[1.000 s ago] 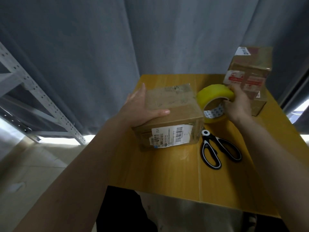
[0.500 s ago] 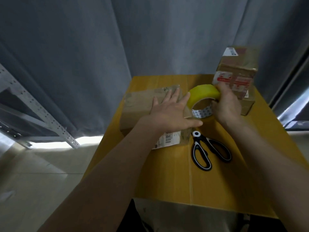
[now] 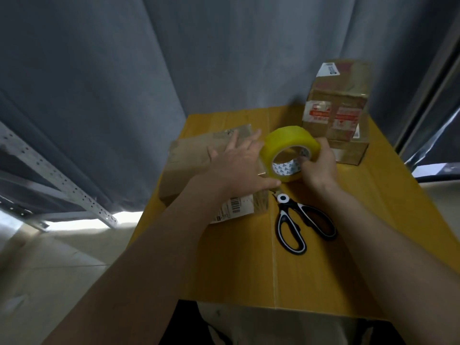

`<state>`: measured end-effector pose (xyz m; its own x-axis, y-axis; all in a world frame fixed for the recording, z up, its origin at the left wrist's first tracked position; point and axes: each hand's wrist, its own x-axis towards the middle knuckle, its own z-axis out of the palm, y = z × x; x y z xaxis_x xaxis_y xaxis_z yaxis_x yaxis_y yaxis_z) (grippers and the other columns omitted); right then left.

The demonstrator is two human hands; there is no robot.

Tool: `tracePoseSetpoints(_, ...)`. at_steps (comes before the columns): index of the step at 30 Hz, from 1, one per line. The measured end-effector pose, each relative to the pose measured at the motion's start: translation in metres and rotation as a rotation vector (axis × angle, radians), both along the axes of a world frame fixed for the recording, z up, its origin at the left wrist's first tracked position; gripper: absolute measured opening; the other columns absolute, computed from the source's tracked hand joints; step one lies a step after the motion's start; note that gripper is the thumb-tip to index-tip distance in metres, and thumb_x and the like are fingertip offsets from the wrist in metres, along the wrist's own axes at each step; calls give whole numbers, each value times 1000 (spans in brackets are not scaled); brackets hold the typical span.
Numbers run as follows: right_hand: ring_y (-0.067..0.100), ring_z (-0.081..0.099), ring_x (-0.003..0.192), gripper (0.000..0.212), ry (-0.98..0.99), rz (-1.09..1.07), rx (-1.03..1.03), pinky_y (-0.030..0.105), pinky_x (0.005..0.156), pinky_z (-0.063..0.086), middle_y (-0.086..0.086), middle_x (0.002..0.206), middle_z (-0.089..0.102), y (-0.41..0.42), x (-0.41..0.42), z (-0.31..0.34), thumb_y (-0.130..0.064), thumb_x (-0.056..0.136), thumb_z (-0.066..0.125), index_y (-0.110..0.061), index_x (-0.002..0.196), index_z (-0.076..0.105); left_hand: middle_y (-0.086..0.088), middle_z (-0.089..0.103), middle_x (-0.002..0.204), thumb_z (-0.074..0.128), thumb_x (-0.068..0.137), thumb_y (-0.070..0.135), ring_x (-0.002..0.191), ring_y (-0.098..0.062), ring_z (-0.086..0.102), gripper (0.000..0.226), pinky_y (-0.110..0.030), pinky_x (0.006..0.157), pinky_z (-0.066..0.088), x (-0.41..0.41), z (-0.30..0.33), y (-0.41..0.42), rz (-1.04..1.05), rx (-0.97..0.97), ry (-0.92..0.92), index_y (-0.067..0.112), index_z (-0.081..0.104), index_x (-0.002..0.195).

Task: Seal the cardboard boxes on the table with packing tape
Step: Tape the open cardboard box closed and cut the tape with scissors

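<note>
A brown cardboard box (image 3: 189, 160) with a barcode label on its near side lies on the yellow table (image 3: 236, 265) at the left. My left hand (image 3: 239, 165) lies flat on the box's top, fingers spread and straight, thumb reaching toward the tape. A roll of yellow packing tape (image 3: 288, 145) stands on edge at the box's right side. My right hand (image 3: 318, 165) grips the roll, fingers through its core. Whether a strip is pulled out I cannot tell.
Black-and-white scissors (image 3: 296, 222) lie on the table just in front of the tape roll. Two stacked taped boxes (image 3: 338, 113) stand at the back right corner. A grey curtain hangs behind; a metal shelf frame (image 3: 57, 180) stands off to the left.
My left hand left the box's near left corner and now lies flat across its top toward the tape. The right hand tilted the roll so its opening faces me.
</note>
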<state>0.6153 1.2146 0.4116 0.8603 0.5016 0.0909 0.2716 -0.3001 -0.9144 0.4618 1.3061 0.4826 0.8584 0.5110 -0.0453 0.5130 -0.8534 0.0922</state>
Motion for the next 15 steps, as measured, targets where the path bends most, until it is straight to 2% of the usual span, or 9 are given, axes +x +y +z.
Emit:
tracePoseSetpoints(2, 19, 48, 87, 27, -102, -31, -100, 34, 73, 40, 0, 95, 52, -4, 3, -2, -9, 91, 55, -19, 114, 46, 18, -3, 161, 53, 74, 77, 148, -28, -9, 94, -77, 103, 1, -2, 0, 0, -13, 6, 15, 40, 14, 151)
tracePoseSetpoints(4, 21, 47, 83, 27, -139, -38, -130, 34, 70, 37, 1, 91, 51, -7, 4, -1, -9, 92, 54, -17, 116, 45, 17, 0, 161, 52, 76, 77, 148, -30, -8, 84, -78, 101, 0, -4, 0, 1, -18, 9, 13, 46, 21, 147)
tracePoseSetpoints(7, 24, 49, 83, 28, -203, 6, -167, 35, 69, 38, 3, 90, 52, -6, 3, 6, -8, 91, 55, -16, 117, 46, 17, 4, 160, 54, 76, 75, 148, -31, -5, 75, -78, 101, 1, -6, 0, -1, 6, 18, -5, 45, 33, 142)
tracePoseSetpoints(10, 31, 56, 89, 27, -219, 35, -202, 36, 68, 39, 5, 90, 54, -6, 5, 12, -9, 91, 55, -17, 116, 47, 18, 5, 159, 55, 77, 72, 148, -33, -5, 72, -78, 100, 0, -9, -1, -4, 30, 11, -22, 45, 34, 141)
tracePoseSetpoints(13, 35, 58, 102, 27, -178, 85, -243, 39, 75, 43, 12, 103, 62, -7, 8, 18, -13, 93, 55, -18, 118, 48, 16, 7, 160, 54, 79, 70, 147, -35, -2, 71, -77, 102, 1, -12, -1, -7, 33, 30, -34, 45, 34, 142)
tracePoseSetpoints(15, 35, 55, 111, 37, -76, 145, -294, 40, 83, 43, 13, 117, 60, -11, 12, 22, -18, 92, 60, -18, 126, 45, 12, 8, 161, 53, 81, 69, 148, -34, -3, 69, -72, 108, 1, -12, -1, -8, -4, 80, -46, 40, 37, 142)
